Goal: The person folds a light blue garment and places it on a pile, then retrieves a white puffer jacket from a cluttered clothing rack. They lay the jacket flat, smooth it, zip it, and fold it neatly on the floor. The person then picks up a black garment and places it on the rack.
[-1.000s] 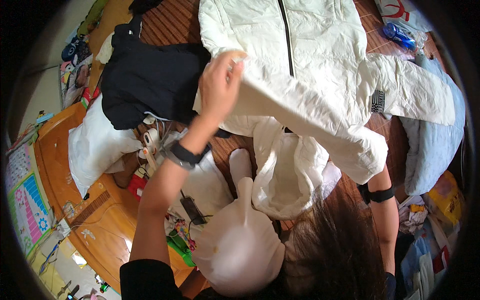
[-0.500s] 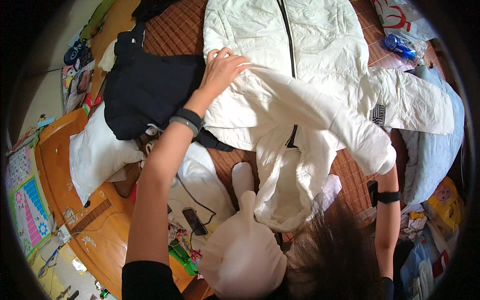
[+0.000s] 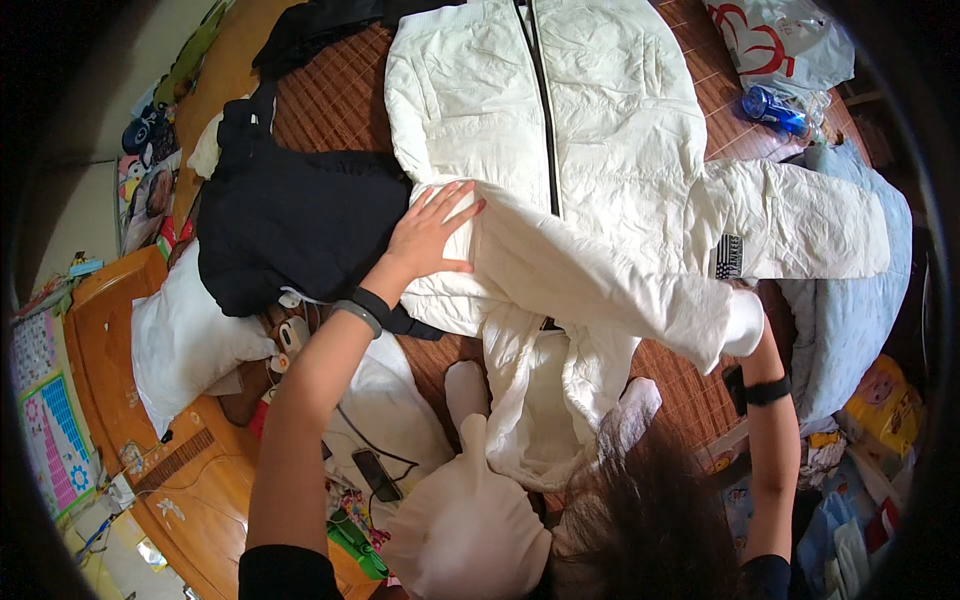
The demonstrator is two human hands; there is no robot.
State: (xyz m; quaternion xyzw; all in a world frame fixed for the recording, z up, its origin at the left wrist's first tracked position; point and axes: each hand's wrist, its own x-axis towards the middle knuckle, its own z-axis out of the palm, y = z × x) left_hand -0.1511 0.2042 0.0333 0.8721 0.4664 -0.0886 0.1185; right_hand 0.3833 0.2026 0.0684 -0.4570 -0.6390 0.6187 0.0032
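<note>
A white zip-front jacket (image 3: 640,110) lies spread out, its hood (image 3: 540,430) toward me and one sleeve (image 3: 860,225) stretched to the right. The other sleeve (image 3: 600,265) is folded across the chest, slanting down to the right. My left hand (image 3: 437,232) rests flat on that folded sleeve near the shoulder, fingers spread, holding nothing. At the sleeve's far end, my right forearm (image 3: 775,440) reaches up to the cuff (image 3: 743,322). The cuff and sleeve cover my right hand, so its fingers are hidden.
A black garment (image 3: 295,225) lies left of the jacket, above a white pillow (image 3: 195,335). A phone (image 3: 376,474) with a cable rests nearer me. On the right are a light-blue quilt (image 3: 855,320), a blue bottle (image 3: 775,110) and a plastic bag (image 3: 780,45). Long dark hair hangs at the lower edge.
My left hand has moved nearer me along the jacket, and its bent fingers have spread flat. The folded sleeve lies lower, with its cuff now pulled over my right hand. The view has shifted slightly.
</note>
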